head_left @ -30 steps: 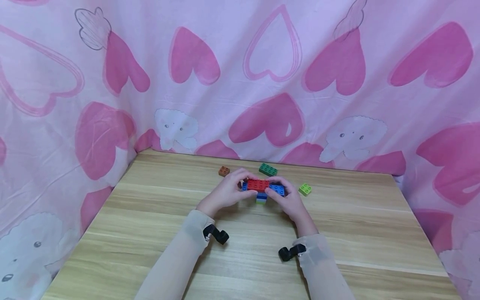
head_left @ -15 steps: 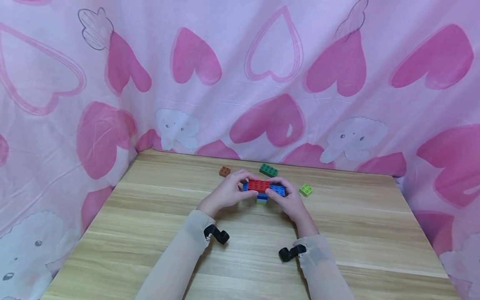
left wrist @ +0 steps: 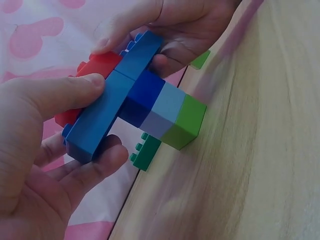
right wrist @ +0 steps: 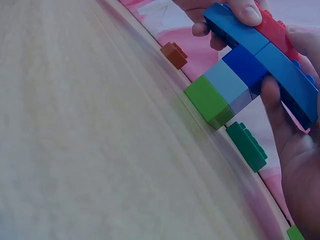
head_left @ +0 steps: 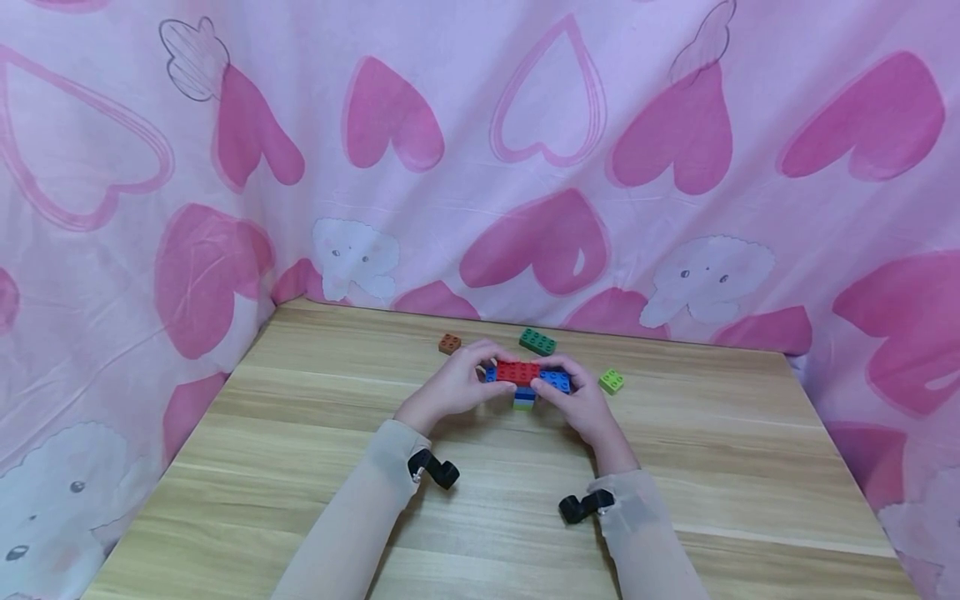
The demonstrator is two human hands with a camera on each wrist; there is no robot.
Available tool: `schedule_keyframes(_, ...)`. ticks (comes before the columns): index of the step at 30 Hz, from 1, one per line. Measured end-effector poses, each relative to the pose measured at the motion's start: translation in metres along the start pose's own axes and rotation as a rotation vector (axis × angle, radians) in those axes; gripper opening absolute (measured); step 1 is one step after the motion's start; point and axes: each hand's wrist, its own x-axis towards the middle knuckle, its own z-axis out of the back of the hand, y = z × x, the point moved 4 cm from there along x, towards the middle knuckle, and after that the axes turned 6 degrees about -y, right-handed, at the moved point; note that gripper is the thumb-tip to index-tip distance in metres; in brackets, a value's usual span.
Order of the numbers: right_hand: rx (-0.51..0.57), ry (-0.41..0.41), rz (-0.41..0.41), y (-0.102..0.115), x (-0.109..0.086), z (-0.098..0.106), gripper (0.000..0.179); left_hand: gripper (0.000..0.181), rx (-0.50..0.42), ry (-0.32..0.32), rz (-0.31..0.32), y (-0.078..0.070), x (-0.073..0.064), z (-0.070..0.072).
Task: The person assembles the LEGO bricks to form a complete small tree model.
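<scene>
A T-shaped stack of toy building bricks stands between both hands. On top lies a red brick [head_left: 517,372], bridging two blue bricks [left wrist: 100,115] set end to end. Below them a column runs down through a dark blue brick [right wrist: 245,67], a light blue brick [right wrist: 227,82] and a lime green brick [left wrist: 186,122]. My left hand [head_left: 457,383] grips the left end, thumb on the red and blue bricks, fingers under the blue one. The right end is held by my right hand [head_left: 573,396], with its thumb at the red brick and a finger beneath the blue brick.
Behind the hands on the wooden table [head_left: 337,467] lie a brown brick [head_left: 449,343] and a dark green brick [head_left: 537,341]. A small lime brick [head_left: 611,381] sits right of the right hand. A pink heart-patterned curtain [head_left: 465,100] hangs along the table's back and sides.
</scene>
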Motion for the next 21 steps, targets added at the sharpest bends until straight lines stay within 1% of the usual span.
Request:
schedule_keyframes(7,-0.030,-0.010,0.009,0.0007,0.0002,0.0008,0.036,0.032,0.015,0.012,0.014,-0.0022,-0.0003,0.0009)
schedule_keyframes(17,-0.013,-0.001,0.044,0.0036,-0.0010,-0.0006,0.039,0.030,0.018,0.020,0.028,-0.0038,-0.0008,0.0016)
schedule_keyframes(21,-0.012,-0.002,0.042,0.0035,-0.0009,-0.0009,0.038,0.030,0.024,0.021,0.023,-0.0042,-0.0005,0.0017)
